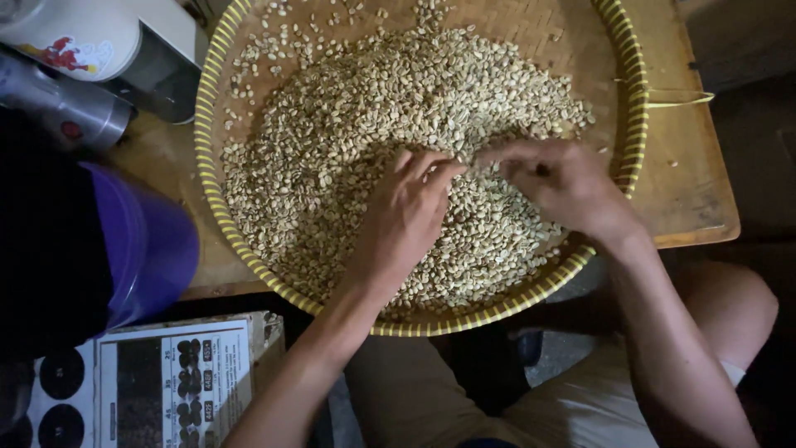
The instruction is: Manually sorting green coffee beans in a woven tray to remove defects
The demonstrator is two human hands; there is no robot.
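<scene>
A wide round woven tray (217,207) with a yellow striped rim lies on a wooden table and holds a spread of several pale green beans (365,124). My left hand (404,220) rests on the beans near the tray's middle, fingers curled down into the heap. My right hand (557,184) lies just to its right, fingertips pinched together among the beans; whether it holds a bean is hidden. The two hands' fingertips nearly meet.
A purple bucket (141,249) stands at the left of the tray. A white cup (79,37) and a metal container (70,112) sit at the top left. A printed chart (170,386) lies at the bottom left. The wooden table's edge (696,236) runs right of the tray.
</scene>
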